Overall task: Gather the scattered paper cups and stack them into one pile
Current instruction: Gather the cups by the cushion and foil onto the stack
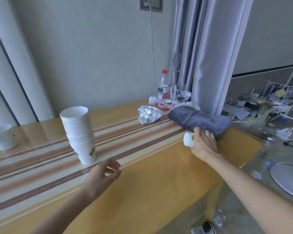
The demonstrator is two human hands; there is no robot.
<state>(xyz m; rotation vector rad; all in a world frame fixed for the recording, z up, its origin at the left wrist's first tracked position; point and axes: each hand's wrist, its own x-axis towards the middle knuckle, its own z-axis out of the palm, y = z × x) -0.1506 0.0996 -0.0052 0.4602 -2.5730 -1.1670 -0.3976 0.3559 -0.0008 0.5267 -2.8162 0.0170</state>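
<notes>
A tall stack of white paper cups (pixel 80 134) with green marks stands upright on the striped yellow table (pixel 142 174), left of centre. My right hand (pixel 205 143) is closed around a single white paper cup (pixel 188 139) lying on its side at the table's right, just in front of a grey folded cloth (pixel 200 119). My left hand (pixel 102 175) hovers over the table in front of the stack, fingers loosely curled and holding nothing. Another white cup (pixel 3 136) stands tilted at the far left edge.
Crumpled foil (pixel 149 114), a pink small fan (pixel 163 105) and a red-capped bottle (pixel 163 85) sit at the back by the grey curtain (pixel 206 56). Clutter, a plastic bottle (pixel 265 149) and a white round fan base (pixel 287 179) lie on the floor at right.
</notes>
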